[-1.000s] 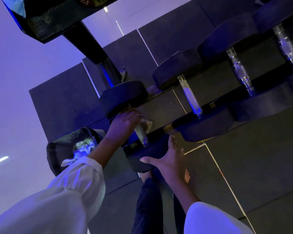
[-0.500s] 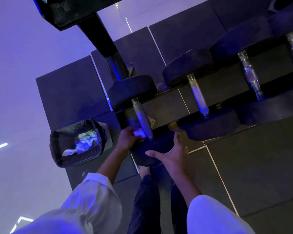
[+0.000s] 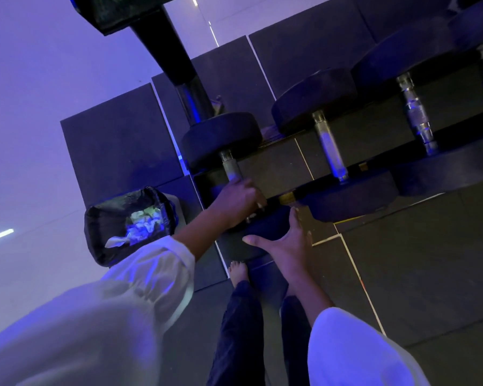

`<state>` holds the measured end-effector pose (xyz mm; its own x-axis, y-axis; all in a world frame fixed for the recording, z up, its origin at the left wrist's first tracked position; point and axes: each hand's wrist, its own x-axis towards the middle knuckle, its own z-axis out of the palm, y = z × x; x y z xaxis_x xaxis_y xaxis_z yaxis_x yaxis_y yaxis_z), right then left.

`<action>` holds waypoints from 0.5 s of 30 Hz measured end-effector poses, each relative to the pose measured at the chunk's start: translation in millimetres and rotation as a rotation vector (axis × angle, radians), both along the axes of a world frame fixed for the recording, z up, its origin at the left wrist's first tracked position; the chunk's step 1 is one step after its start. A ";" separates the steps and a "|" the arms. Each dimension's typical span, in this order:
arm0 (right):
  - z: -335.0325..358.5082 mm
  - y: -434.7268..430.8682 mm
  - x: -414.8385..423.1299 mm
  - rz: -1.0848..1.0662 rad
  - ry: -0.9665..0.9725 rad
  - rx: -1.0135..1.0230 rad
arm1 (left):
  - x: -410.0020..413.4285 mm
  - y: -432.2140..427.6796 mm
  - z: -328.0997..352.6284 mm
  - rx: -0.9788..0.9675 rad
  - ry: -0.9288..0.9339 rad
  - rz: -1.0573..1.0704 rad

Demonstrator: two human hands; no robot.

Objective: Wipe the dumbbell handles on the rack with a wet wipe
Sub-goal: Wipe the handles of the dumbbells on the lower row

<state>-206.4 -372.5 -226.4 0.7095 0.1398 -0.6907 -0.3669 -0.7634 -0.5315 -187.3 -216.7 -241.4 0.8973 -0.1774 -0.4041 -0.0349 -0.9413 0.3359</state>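
At centre frame the person is wiping the leftmost dumbbell's knurled steel handle (image 3: 230,168): the left hand (image 3: 236,203) is curling its fingers round its lower end, the wipe hidden, while the right hand (image 3: 286,243), fingers spread flat, is bracing the round, rubbery near head (image 3: 265,227). The next move is probably calling for a shift rightward to the neighbouring handle (image 3: 329,146), a smooth metal cylinder.

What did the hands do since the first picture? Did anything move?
The left hand slid down the dumbbell handle, from the far weight toward the near weight, and now wraps the handle's lower part. The right hand stayed flat against the near weight. The other dumbbells did not move.
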 end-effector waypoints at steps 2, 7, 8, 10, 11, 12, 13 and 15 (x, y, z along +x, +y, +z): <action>0.5 0.5 0.8 0.009 -0.005 -0.009 | 2.9 0.2 -0.2 0.031 -0.002 -0.032; 1.4 0.8 1.2 0.014 -0.035 -0.001 | -27.3 11.1 12.7 -0.071 -0.001 0.082; 1.5 0.7 1.2 0.011 -0.034 0.001 | -27.4 10.4 12.9 -0.063 -0.002 0.102; 0.9 -0.2 1.3 0.011 -0.031 0.002 | -16.5 4.2 9.1 -0.021 0.020 0.090; 1.2 -0.7 1.5 0.014 -0.029 0.003 | -8.4 -0.6 5.6 0.002 0.040 0.080; 1.3 -0.9 1.5 0.017 -0.028 0.002 | -1.1 -5.6 2.5 0.026 0.061 0.072; 0.9 -1.0 1.5 0.018 -0.029 0.002 | 4.6 -9.4 -0.3 0.050 0.073 0.062; 1.5 -0.5 2.0 0.018 -0.018 0.003 | 6.4 -10.1 -6.4 0.059 0.062 0.064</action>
